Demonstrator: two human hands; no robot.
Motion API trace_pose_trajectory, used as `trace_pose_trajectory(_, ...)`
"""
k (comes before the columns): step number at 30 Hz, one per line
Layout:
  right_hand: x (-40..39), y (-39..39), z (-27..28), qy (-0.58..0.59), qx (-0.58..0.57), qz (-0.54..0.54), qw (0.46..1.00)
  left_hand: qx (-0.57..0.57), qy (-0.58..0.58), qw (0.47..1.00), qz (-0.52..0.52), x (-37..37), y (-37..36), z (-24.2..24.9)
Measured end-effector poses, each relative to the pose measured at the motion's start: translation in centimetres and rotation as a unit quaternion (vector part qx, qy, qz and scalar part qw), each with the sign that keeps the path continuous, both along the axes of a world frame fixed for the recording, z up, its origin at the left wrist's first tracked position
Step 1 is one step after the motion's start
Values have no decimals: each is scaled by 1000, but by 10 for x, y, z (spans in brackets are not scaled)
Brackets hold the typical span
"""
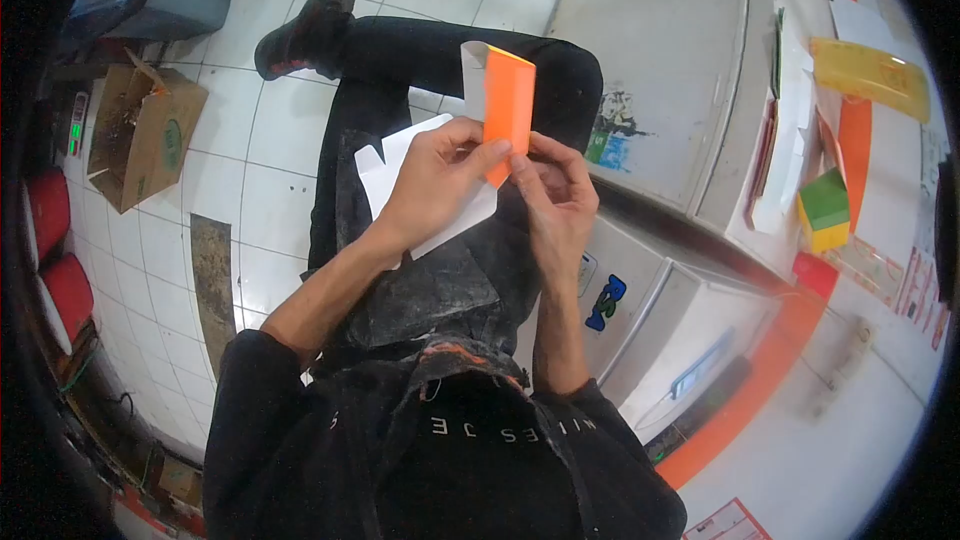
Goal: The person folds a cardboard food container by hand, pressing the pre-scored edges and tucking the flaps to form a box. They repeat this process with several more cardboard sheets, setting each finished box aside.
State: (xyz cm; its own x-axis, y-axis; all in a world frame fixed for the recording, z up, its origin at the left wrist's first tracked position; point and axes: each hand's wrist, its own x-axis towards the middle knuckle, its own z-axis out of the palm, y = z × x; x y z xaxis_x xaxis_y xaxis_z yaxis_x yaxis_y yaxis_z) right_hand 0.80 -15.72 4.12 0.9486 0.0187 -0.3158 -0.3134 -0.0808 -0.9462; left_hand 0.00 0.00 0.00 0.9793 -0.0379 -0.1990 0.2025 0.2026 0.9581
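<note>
Above my lap I hold a partly folded card box blank [511, 100], orange on its printed face and white on the inside. Its orange panel stands up between my hands, with a curled white flap at the upper left. White panels with cut tabs spread below, partly covered by my left hand [445, 172]. That hand is closed, its thumb pressed on the lower orange panel. From the other side, my right hand [556, 180] pinches the panel's lower edge with thumb and fingers. Its other fingertips are hidden behind the card.
My crossed legs in black trousers [440, 55] lie beneath the work. An open cardboard carton [150, 135] stands on the tiled floor at the left. To the right are a white cabinet [660, 60], a green-and-yellow box [825, 208] and a yellow container [868, 72].
</note>
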Motion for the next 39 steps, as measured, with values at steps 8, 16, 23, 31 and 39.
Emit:
trace_pose_trajectory(8, 2, 8, 3, -73, -37, -46, 996, -187, 63, 969, 148, 5, -25, 23)
trace_pose_trajectory(16, 12, 3, 25, 24, 54, -38, 997, -146, -3, 981, 127, 6, -25, 20)
trace_pose_trajectory(23, 9, 11, 19, 14, 99, -68, 993, -208, -8, 969, 132, 3, -27, 23)
trace_pose_trajectory(31, 11, 10, 28, 16, 69, -36, 997, -185, 24, 976, 115, 5, -15, 34)
trace_pose_trajectory(39, 10, 12, 27, 15, 76, -9, 997, -209, 35, 972, 101, 5, -14, 38)
